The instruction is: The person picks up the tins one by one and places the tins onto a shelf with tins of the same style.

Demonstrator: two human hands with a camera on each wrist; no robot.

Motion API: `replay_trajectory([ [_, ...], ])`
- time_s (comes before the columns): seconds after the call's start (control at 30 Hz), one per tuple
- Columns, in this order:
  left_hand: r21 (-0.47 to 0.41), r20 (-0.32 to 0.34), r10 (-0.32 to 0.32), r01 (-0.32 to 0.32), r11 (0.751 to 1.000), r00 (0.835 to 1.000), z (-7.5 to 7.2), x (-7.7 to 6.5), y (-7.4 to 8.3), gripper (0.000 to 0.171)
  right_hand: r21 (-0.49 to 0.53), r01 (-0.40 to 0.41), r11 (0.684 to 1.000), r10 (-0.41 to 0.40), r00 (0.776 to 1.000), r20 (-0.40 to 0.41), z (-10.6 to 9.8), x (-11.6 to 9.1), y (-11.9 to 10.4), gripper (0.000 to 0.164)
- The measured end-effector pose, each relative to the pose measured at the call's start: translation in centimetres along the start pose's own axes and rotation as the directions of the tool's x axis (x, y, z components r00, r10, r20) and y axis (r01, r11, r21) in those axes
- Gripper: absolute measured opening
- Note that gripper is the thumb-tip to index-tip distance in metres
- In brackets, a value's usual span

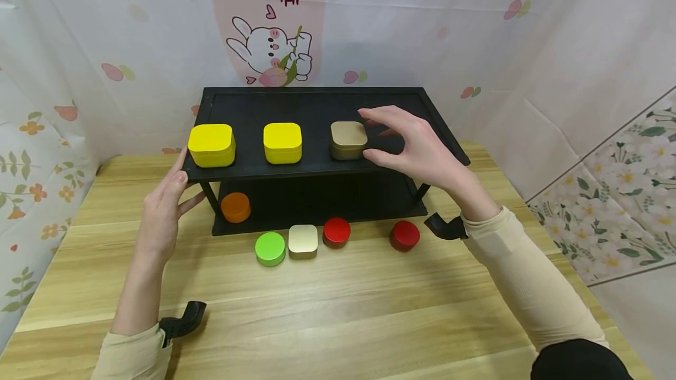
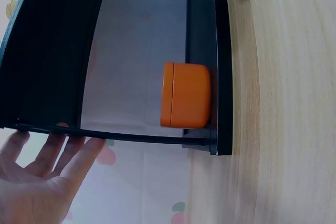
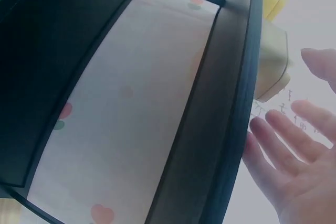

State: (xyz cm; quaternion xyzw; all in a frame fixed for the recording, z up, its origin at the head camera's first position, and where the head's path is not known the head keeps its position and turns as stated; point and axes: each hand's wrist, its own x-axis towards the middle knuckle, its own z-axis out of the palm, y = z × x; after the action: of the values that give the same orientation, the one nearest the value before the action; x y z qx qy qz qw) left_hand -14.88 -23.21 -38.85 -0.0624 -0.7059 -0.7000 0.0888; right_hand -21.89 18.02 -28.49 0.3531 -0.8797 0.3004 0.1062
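A two-tier black shelf (image 1: 317,98) stands on the table. Along its upper board sit two yellow boxes with rounded corners (image 1: 211,145) (image 1: 282,143) and a khaki box (image 1: 348,141). My right hand (image 1: 417,139) hovers at the right side of the khaki box, thumb and fingers spread apart. In the right wrist view the fingers (image 3: 294,150) are extended, with a gap between them and the box. My left hand (image 1: 161,210) is at the shelf's left end; in the left wrist view its straight fingertips touch the side rail (image 2: 131,137).
On the lower board sits an orange container (image 1: 235,207). In front of the shelf lie a green round container (image 1: 270,249), a cream square box (image 1: 303,241) and two red round containers (image 1: 336,232) (image 1: 405,236). A printed curtain (image 1: 412,22) hangs behind.
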Motion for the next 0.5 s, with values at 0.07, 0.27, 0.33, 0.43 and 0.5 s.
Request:
replay_trajectory([
  [0.07, 0.004, -0.001, -0.003, 0.003, 1.000, 1.000, 0.0, 0.0, 0.0, 0.049, -0.027, 0.012, 1.000, -0.013, 0.999, -0.034, 0.0, -0.3, -0.1, 0.063],
  [0.27, 0.013, 0.001, -0.004, 0.004, 1.000, 1.000, -0.1, 0.1, 0.0, 0.049, -0.112, 0.030, 0.993, -0.043, 0.993, -0.111, 0.2, -1.4, -1.0, 0.060],
  [0.33, 0.016, 0.001, -0.004, 0.004, 1.000, 1.000, 0.0, 0.1, 0.0, 0.049, -0.123, 0.044, 0.991, -0.060, 0.989, -0.134, 0.4, -1.7, -1.3, 0.059],
  [0.43, 0.020, -0.001, -0.006, 0.006, 1.000, 1.000, 0.0, 0.1, 0.0, 0.049, -0.133, 0.071, 0.989, -0.094, 0.980, -0.174, 0.7, -2.3, -1.7, 0.057],
  [0.5, 0.021, -0.003, -0.006, 0.006, 1.000, 1.000, -0.1, 0.1, 0.0, 0.049, -0.132, 0.088, 0.987, -0.114, 0.972, -0.204, 0.9, -2.6, -1.9, 0.055],
])
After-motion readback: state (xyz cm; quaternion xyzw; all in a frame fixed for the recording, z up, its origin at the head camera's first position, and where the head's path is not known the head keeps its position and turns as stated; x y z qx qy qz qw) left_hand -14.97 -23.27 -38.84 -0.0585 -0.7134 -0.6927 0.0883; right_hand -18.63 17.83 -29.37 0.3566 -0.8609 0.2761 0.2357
